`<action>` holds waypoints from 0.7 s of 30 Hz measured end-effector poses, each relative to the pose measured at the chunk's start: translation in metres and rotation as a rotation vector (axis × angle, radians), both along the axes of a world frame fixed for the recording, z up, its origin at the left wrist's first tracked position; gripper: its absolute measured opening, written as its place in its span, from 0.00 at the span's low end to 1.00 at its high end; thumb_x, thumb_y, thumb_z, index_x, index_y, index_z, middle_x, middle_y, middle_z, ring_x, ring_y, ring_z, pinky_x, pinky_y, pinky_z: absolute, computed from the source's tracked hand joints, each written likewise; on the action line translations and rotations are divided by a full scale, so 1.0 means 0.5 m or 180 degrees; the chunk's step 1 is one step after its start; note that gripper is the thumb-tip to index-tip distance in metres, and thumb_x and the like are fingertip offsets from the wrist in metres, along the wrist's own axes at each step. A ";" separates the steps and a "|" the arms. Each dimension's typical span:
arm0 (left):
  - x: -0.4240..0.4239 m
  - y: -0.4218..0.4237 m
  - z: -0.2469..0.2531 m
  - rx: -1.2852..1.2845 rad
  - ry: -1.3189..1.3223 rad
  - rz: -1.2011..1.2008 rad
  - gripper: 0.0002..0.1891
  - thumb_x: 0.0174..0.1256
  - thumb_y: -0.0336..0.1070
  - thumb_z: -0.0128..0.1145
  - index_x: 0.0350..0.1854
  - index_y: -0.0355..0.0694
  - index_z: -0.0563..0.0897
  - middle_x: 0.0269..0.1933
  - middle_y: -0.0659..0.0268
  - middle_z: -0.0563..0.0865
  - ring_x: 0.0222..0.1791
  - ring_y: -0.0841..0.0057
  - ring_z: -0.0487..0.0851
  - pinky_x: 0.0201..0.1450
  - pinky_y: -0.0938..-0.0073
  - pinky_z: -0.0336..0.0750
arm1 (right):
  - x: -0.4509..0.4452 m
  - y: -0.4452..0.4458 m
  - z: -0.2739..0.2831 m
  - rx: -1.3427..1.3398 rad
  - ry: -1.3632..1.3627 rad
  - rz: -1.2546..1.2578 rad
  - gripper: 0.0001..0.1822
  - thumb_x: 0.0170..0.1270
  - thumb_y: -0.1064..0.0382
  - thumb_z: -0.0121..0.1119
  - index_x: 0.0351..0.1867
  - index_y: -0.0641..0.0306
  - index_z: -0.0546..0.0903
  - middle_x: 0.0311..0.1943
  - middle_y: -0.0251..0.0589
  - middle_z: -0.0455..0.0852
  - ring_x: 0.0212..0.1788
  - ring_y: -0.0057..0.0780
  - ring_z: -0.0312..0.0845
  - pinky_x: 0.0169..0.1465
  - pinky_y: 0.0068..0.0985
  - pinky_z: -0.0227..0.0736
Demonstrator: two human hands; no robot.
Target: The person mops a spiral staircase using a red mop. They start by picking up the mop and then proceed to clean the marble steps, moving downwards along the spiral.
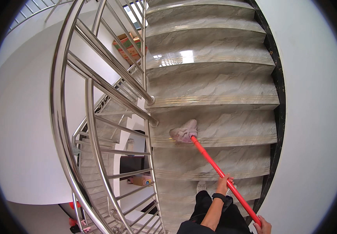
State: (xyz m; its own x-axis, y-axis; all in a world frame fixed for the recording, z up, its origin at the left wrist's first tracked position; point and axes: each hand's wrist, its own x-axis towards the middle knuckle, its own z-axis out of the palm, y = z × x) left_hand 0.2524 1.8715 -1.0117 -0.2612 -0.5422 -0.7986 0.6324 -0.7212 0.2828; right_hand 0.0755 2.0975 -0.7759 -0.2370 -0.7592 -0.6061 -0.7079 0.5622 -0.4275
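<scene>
A mop with a red pole [211, 161] slants from the lower right up to its pale pinkish cloth head [186, 132]. That head lies on a grey marble-patterned stair tread [230, 125], towards the railing side. My left hand [223, 183], with a black band on the wrist, grips the pole around its middle. Lower down, my right hand [262, 225] holds the pole near its end, partly cut off by the picture's edge. My light shoes show on a step below the mop head, partly hidden by my dark trousers.
A stainless steel railing [58, 96] curves along the left of the stairs. Through its bars appear a lower flight [94, 172] and a cardboard box [126, 48]. A white wall [311, 117] with black skirting [280, 96] borders the right. More steps rise ahead.
</scene>
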 end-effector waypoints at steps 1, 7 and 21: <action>0.008 0.004 0.003 -0.0022 -0.0132 -0.0037 0.11 0.59 0.35 0.57 0.35 0.37 0.69 0.26 0.56 0.81 0.20 0.76 0.79 0.25 0.72 0.79 | 0.004 0.006 -0.008 -0.0202 -0.0153 -0.0068 0.22 0.62 0.58 0.58 0.57 0.59 0.73 0.43 0.44 0.83 0.43 0.34 0.80 0.46 0.24 0.73; 0.095 -0.046 0.049 -0.0583 -0.0483 -0.0075 0.10 0.59 0.35 0.57 0.33 0.36 0.70 0.25 0.59 0.80 0.19 0.77 0.78 0.22 0.77 0.76 | 0.055 -0.076 -0.026 0.0955 -0.2135 -0.1456 0.14 0.64 0.58 0.54 0.48 0.61 0.75 0.19 0.31 0.76 0.15 0.16 0.67 0.19 0.14 0.62; 0.229 -0.195 -0.013 -0.0656 -0.1562 -0.0376 0.13 0.61 0.38 0.55 0.37 0.37 0.66 0.26 0.54 0.81 0.15 0.71 0.78 0.16 0.73 0.76 | 0.187 -0.331 -0.133 0.0759 -0.2346 -0.0877 0.25 0.63 0.50 0.54 0.60 0.54 0.70 0.20 0.30 0.73 0.18 0.16 0.67 0.22 0.16 0.65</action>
